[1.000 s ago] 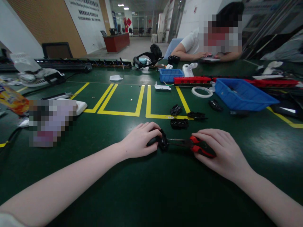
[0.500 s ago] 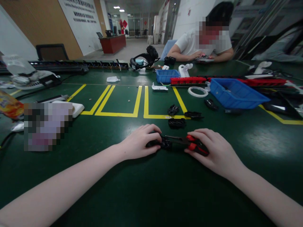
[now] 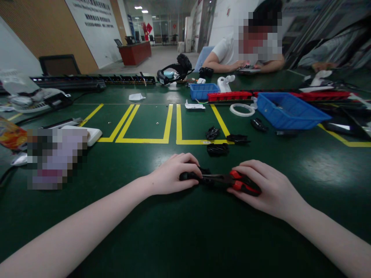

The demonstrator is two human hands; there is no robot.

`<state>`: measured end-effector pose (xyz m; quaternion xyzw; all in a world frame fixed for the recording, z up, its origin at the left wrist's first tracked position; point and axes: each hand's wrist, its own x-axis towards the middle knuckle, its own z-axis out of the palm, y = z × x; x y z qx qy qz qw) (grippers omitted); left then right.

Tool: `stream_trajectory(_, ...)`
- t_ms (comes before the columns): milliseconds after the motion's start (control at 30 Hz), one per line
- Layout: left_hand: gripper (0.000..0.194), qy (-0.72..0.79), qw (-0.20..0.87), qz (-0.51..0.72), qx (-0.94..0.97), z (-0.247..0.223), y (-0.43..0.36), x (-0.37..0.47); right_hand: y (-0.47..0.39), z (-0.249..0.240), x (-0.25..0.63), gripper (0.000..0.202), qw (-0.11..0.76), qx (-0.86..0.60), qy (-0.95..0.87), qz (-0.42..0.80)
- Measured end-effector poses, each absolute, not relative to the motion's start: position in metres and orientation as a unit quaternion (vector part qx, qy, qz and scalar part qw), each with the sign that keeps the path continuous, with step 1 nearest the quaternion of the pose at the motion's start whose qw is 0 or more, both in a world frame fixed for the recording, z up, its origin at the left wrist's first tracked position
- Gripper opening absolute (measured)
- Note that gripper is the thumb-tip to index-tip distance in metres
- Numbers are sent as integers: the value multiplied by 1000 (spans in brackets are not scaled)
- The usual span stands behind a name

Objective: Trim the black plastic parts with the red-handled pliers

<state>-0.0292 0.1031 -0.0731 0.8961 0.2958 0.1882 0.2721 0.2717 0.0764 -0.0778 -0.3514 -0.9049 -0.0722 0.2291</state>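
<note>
Fingers curled, my left hand (image 3: 176, 173) grips a small black plastic part (image 3: 188, 176) just above the green table (image 3: 185, 231). My right hand (image 3: 263, 185) is closed round the red-and-black handles of long-nose pliers (image 3: 239, 181). The jaws point left and reach the black part beside my left fingertips; whether they pinch it I cannot tell. Beyond my hands lie similar black parts: one dark piece (image 3: 217, 149) nearest, a ribbed one (image 3: 212, 133) behind it, and another (image 3: 238, 139) to the right.
A large blue bin (image 3: 291, 112) and a roll of white tape (image 3: 242, 110) stand at the right. Farther back are a smaller blue bin (image 3: 204, 92) and red strips (image 3: 230, 96). A phone-like object (image 3: 59, 154), partly blurred, lies left. A person (image 3: 220, 58) sits across the table.
The pliers' handles have shifted slightly right and turned in my right hand, and their jaws look closer together. My left hand keeps its grip on the black part. The view has tilted a little.
</note>
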Motion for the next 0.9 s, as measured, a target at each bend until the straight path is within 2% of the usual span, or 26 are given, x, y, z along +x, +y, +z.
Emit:
stream_trajectory(433,14,301,301,189,885,-72,102,-29,74,-76,268,33,220,-353,-906,-73)
stream_trajectory(633,25,307,306,176,884,-73,103,-30,75,-77,271,32,228,-368,-900,-56)
stream_trajectory(900,21,303,303,175,886,-74,105,-30,78,-77,274,33,218,-361,-905,-52)
